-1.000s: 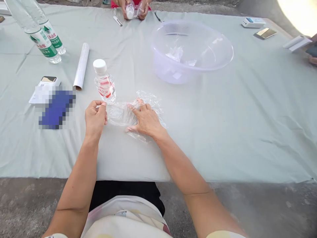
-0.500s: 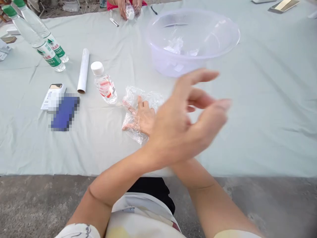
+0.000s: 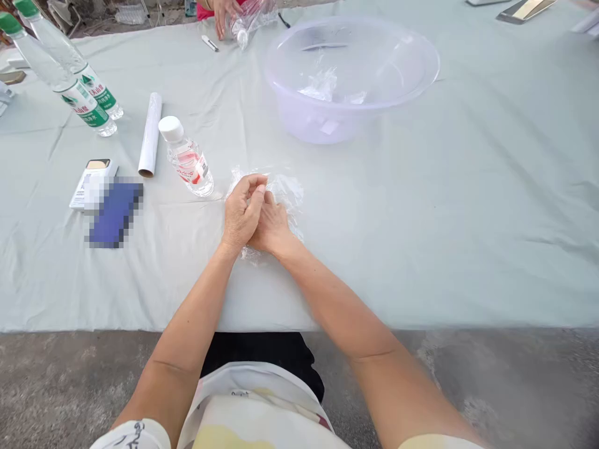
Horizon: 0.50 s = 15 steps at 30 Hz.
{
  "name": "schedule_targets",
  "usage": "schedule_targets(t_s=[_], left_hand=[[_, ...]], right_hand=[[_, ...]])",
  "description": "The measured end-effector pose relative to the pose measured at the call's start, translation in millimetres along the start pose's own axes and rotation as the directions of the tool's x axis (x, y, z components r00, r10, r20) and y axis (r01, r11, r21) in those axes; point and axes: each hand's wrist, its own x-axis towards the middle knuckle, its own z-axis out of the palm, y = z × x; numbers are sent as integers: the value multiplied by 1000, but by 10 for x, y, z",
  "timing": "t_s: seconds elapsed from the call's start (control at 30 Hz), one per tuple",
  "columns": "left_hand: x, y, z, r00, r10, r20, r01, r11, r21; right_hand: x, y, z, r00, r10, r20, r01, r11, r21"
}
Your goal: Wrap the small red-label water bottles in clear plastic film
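Crinkled clear plastic film (image 3: 291, 188), left fingers (image 3: 253, 181) loosely curled, right fingers (image 3: 269, 198) mostly hidden, both grips unclear

This looks like a simple, improvised workplace; whether it is outdoors, I cannot tell surely. The ground (image 3: 70, 380) is rough and bare, grey like concrete. One long, cloth-covered table (image 3: 444, 249) is shared: another person (image 3: 225, 14) is at its far side. On it are a basin (image 3: 304, 125), a roll (image 3: 150, 134) and bottles (image 3: 87, 106).
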Motion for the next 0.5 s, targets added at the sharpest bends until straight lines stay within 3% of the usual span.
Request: schedule_targets(t_s=[0.1,0.33,0.43,0.5], left_hand=[[-69,-129,-135,999,25,-47,-21,996,84],[-189,-264,-408,1000,-29,6,25,947,319],[-217,-283,-519,995,-69,79,25,889,458],[-239,-276,-597,982,-81,170,-37,801,597]], right_hand=[[-33,61,-22,998,-60,-17,60,998,-1],[-20,297,-61,983,-184,-23,185,982,32],[-2,452,-83,978,-203,-45,207,974,92],[15,557,-90,980,-187,-64,192,977,92]])
